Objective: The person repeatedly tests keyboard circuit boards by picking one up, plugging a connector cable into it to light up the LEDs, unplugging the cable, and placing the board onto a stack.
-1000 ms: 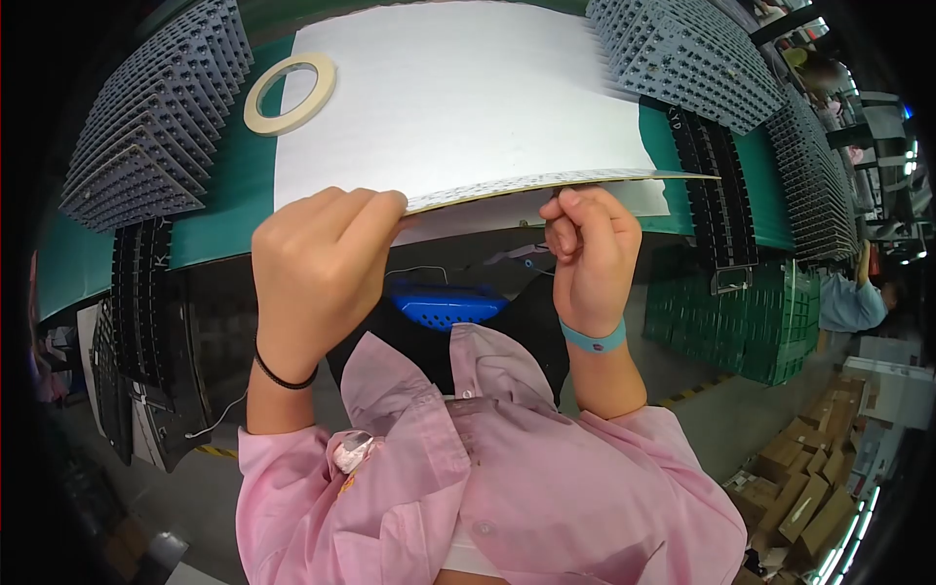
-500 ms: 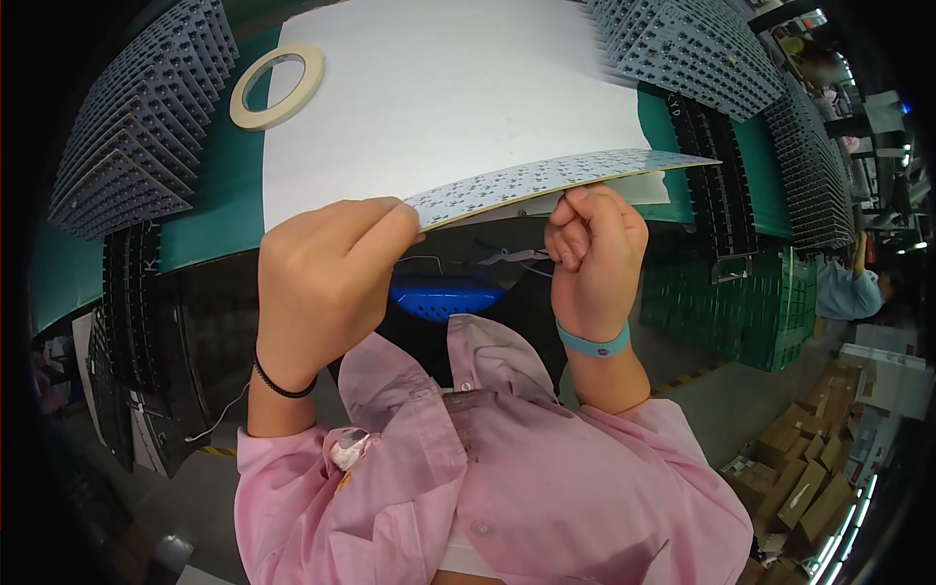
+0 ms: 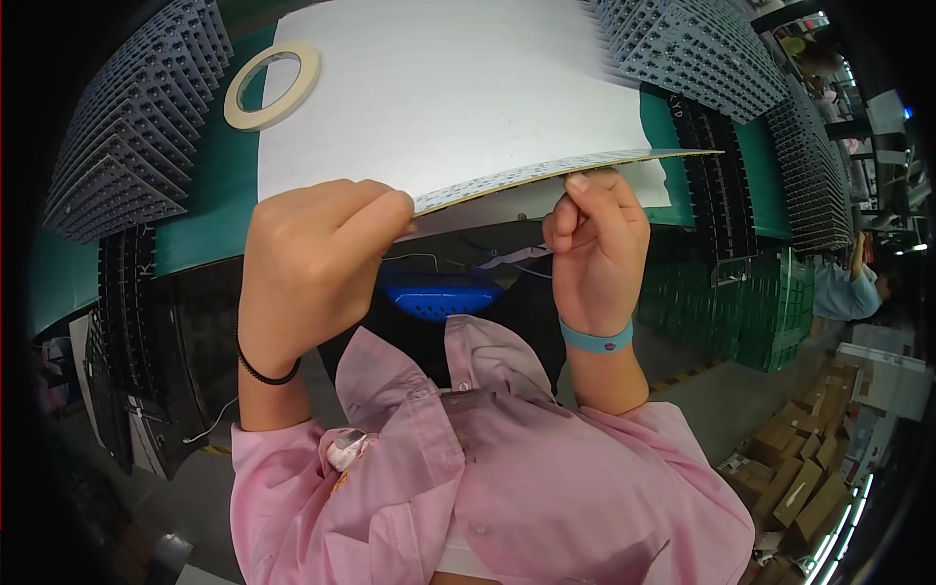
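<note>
A thin circuit board (image 3: 546,174) with rows of small dark marks is seen almost edge-on above the near edge of the white sheet (image 3: 458,78). My left hand (image 3: 322,258) is closed on the board's left end, knuckles up. My right hand (image 3: 600,234), with a blue wristband, has its fingers curled and its thumb and fingertips at the board's underside, right of the middle. The board's right end sticks out free past this hand. A roll of cream tape (image 3: 273,86) lies at the sheet's left edge.
Racks of upright boards stand at left (image 3: 146,117) and right (image 3: 692,54) on the green table (image 3: 205,219). A blue perforated bin (image 3: 444,295) is below the table edge, green crates (image 3: 770,302) at lower right, cardboard boxes (image 3: 804,468) beyond. Another person's sleeve (image 3: 846,291) shows far right.
Half a second ago the board's upper face showed more; it is now tilted closer to edge-on. My left hand has moved slightly left and up. Both hands keep their hold.
</note>
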`<state>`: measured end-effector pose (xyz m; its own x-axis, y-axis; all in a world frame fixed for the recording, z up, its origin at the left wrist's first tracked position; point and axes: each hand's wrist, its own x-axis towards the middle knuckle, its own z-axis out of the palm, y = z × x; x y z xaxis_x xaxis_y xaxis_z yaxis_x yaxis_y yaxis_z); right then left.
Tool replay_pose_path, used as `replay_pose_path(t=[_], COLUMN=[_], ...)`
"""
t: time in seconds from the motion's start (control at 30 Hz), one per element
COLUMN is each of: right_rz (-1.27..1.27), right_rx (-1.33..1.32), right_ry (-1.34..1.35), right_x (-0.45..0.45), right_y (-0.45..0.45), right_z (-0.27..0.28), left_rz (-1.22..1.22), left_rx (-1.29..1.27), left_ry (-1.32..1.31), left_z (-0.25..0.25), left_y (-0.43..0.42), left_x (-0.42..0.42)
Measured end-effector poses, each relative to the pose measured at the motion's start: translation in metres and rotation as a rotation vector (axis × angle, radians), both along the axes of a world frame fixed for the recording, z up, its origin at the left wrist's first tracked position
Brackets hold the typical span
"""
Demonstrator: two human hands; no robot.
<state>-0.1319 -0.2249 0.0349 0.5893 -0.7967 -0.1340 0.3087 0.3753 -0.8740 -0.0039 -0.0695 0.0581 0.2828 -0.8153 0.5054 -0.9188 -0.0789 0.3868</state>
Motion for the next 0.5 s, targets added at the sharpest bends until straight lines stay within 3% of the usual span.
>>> replay_pose_path(t=[0.5], right_rz=[-0.006], right_rx=[-0.134], right_ry=[-0.159], right_x=[0.015], right_y=[-0.012], right_z=[-0.013], left_rz=[0.022], left_rx=[-0.002], left_ry=[-0.024], left_z=[-0.001], left_y=[-0.005], left_x=[0.013])
